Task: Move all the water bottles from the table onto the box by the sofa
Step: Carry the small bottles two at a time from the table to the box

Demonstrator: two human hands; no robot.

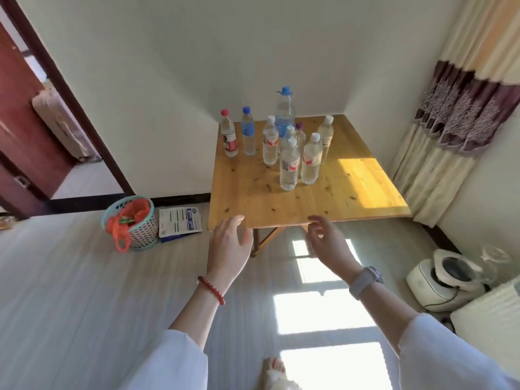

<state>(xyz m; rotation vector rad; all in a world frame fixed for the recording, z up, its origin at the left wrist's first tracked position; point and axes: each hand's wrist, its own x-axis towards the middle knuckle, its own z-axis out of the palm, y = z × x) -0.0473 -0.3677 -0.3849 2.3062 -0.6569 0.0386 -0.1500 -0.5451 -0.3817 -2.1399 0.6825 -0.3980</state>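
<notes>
Several clear water bottles stand upright on a square wooden table (253,204) in the room's corner. A red-capped bottle (229,135) and a blue-capped bottle (248,132) stand at the back left. A tall bottle with a blue handle cap (284,112) rises behind a cluster of white-capped bottles; the closest of them (289,166) is nearest me. My left hand (230,244) and my right hand (327,244) hover just short of the table's front edge, both holding nothing, fingers apart. The box and the sofa are not in view.
A mesh waste basket (140,229) with an orange bag stands on the floor left of the table, a printed packet (180,222) beside it. A white appliance (441,280) sits at the right by the curtain (450,128). An open doorway (56,130) is at left.
</notes>
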